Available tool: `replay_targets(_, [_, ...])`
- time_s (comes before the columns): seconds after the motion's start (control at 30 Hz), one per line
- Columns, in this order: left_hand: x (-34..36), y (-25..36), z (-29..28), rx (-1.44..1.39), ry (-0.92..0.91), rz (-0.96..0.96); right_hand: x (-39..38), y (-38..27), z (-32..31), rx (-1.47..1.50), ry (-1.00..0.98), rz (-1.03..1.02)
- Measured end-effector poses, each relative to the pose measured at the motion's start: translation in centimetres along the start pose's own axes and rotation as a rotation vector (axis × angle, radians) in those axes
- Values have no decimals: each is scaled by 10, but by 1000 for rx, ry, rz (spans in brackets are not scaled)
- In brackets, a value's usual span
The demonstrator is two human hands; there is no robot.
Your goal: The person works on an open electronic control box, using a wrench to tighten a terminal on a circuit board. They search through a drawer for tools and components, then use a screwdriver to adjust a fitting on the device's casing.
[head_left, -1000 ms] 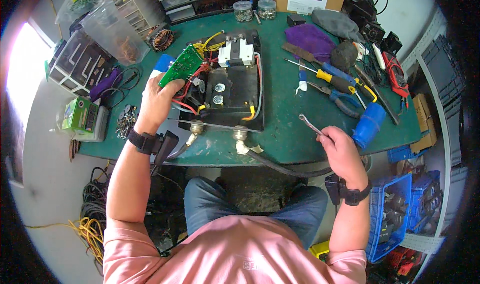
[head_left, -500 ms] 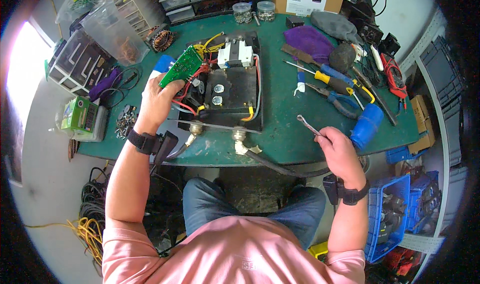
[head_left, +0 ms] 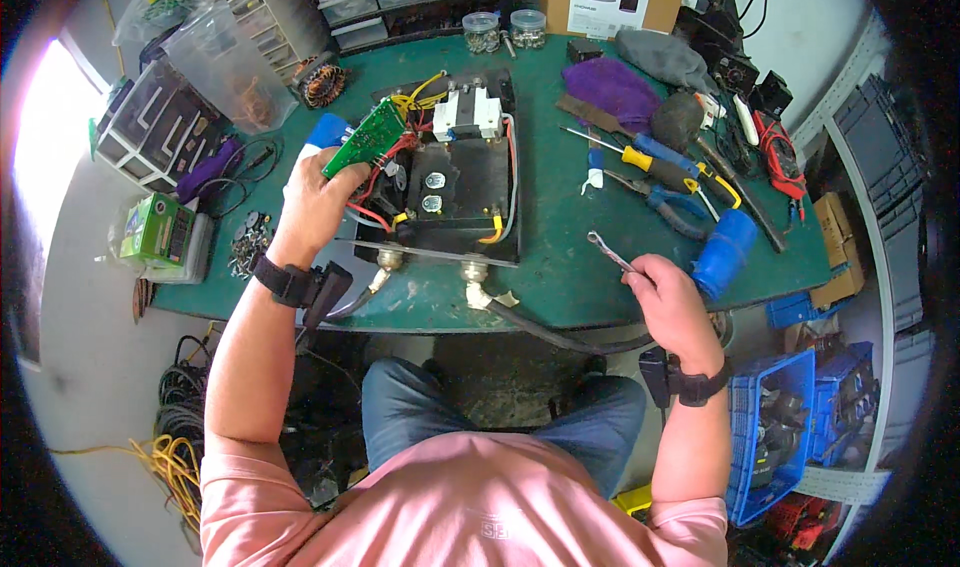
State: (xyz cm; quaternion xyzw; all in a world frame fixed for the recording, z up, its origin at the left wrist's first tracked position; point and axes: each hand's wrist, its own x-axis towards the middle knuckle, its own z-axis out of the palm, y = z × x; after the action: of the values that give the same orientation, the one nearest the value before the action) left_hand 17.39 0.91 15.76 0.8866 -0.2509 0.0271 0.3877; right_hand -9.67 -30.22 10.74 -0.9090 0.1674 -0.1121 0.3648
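**Both grips clamped: left hand (head_left: 318, 199) on a green circuit board (head_left: 366, 137), right hand (head_left: 668, 302) on a wrench (head_left: 611, 252)**

Head view. Across the past second I note almost no change: each hand keeps its hold, while the green bench (head_left: 556, 192) has drifted slightly leftward in frame, which I read as head motion. I judge the work to be at a brief hold, neither piece released. The board is tilted above the left side of a black chassis (head_left: 465, 182), near its red wires (head_left: 372, 215); whether it touches them I cannot tell. The wrench stands well apart from the chassis, to its right, its head pointing left and away from me.

Counts: one board; one wrench; one chassis, bearing two pale discs (head_left: 434, 180) on its cover and two metal cable fittings (head_left: 474, 268) at its near edge; two lidded jars (head_left: 481, 35) at the far edge; one blue cylinder (head_left: 727, 252) near the right hand. Small hardware (head_left: 250, 247) beside the left wrist is too heaped for me to count.
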Motion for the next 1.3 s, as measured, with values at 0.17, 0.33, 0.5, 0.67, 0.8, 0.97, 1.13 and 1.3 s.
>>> replay_targets(0.17, [1,3,-3,79,-2,83,0,-1,0,-13,0,4])
replay_targets(0.33, [-2,9,-1,84,21,23,1,2,1,-15,1,-2])
replay_targets(0.5, [-7,30,-3,171,4,75,0,1,1,-25,25,-17])
replay_targets(0.67, [-8,40,1,287,32,89,0,-2,1,-35,30,-25])
replay_targets(0.8, [-11,54,3,336,66,139,0,-2,5,-52,52,-35])
replay_targets(0.97, [-12,65,3,391,64,128,0,-8,4,-91,41,-38])
replay_targets(1.13, [-13,70,7,430,88,197,3,-14,0,-139,37,19])
replay_targets(1.3, [-19,77,7,374,39,170,20,-22,-8,-280,-120,102])
